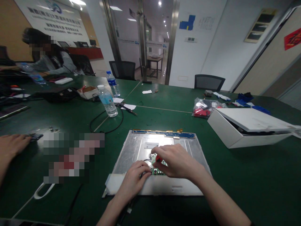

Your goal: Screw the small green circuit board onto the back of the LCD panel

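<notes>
At far left, another person's hand (16, 145) rests on the green worktop (235, 185). Two bottles, one nearer (108, 104) and one farther (113, 84), stand upright beyond the work, probably out of the elbows' way.

The wearer's left hand (136, 175) comes in low, fingers close together at the left edge of a small green board (156, 171), seemingly to steady it. Whether they clamp the board or a wire, I cannot tell. The board sits on a metal-backed panel (122, 157), lying flat before the wearer, which likely leaves the board facing up and well supported.

The right hand (177, 160) arches over the board, thumb and fingers closed on a red tool (159, 158); the raised wrist probably keeps the tool steep. Its tip is hidden.

At right, a white box (240, 138) with its lid ajar stands apart from the panel, leaving the right arm room.
</notes>
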`<state>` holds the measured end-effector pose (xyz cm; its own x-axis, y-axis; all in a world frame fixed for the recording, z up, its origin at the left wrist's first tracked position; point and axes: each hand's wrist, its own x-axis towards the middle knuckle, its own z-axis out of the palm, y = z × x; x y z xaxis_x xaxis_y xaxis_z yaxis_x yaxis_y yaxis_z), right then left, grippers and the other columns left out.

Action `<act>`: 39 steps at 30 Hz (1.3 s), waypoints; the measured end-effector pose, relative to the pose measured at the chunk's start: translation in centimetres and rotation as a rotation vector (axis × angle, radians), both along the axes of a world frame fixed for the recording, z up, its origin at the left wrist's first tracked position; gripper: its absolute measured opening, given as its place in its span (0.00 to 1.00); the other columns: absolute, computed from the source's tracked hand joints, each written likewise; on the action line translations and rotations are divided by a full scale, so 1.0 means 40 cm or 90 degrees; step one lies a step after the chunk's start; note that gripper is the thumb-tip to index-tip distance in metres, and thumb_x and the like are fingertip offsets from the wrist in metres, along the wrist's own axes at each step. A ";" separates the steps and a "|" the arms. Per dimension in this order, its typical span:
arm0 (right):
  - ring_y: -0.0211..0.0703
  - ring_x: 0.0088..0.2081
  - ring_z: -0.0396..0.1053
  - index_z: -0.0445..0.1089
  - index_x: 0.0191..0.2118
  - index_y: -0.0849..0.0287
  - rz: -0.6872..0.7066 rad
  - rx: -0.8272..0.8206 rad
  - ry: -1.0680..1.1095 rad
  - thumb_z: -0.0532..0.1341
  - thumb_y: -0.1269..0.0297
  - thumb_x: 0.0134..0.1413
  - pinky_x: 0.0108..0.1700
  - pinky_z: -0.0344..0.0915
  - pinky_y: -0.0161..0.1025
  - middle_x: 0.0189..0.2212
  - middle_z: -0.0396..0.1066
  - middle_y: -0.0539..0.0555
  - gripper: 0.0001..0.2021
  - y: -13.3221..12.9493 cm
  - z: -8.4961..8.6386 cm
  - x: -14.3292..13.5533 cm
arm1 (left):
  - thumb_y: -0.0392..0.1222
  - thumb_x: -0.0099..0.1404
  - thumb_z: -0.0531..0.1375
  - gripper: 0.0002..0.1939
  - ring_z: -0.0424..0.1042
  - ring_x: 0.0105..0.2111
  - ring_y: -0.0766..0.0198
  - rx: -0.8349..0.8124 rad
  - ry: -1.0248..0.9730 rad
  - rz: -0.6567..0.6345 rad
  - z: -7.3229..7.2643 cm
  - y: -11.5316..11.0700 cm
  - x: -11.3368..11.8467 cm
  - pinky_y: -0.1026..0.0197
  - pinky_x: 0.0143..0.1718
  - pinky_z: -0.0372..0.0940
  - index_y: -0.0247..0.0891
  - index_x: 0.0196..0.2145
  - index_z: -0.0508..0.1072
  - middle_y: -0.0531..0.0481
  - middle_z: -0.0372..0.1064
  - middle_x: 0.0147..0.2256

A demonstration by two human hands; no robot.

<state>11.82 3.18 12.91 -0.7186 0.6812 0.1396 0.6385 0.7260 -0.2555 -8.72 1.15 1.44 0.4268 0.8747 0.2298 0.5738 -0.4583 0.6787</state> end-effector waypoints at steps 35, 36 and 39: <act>0.41 0.30 0.67 0.61 0.44 0.57 0.005 -0.003 -0.005 0.56 0.59 0.57 0.25 0.44 0.37 0.33 0.73 0.53 0.11 0.002 0.000 0.001 | 0.37 0.64 0.55 0.09 0.69 0.38 0.58 -0.026 -0.006 -0.006 0.004 -0.002 0.001 0.58 0.41 0.65 0.40 0.31 0.76 0.47 0.71 0.35; 0.42 0.31 0.67 0.61 0.45 0.58 0.017 -0.010 0.004 0.56 0.60 0.57 0.26 0.45 0.37 0.35 0.72 0.53 0.12 0.001 0.004 0.003 | 0.37 0.64 0.55 0.10 0.69 0.38 0.58 -0.026 -0.006 -0.004 0.004 -0.002 0.001 0.58 0.41 0.65 0.40 0.31 0.76 0.47 0.71 0.35; 0.42 0.33 0.67 0.60 0.47 0.58 0.035 -0.025 0.018 0.55 0.64 0.54 0.27 0.48 0.37 0.37 0.71 0.54 0.14 -0.003 0.014 0.008 | 0.38 0.64 0.55 0.09 0.69 0.37 0.58 -0.023 -0.009 -0.002 0.004 -0.002 0.001 0.58 0.41 0.65 0.40 0.31 0.76 0.47 0.71 0.34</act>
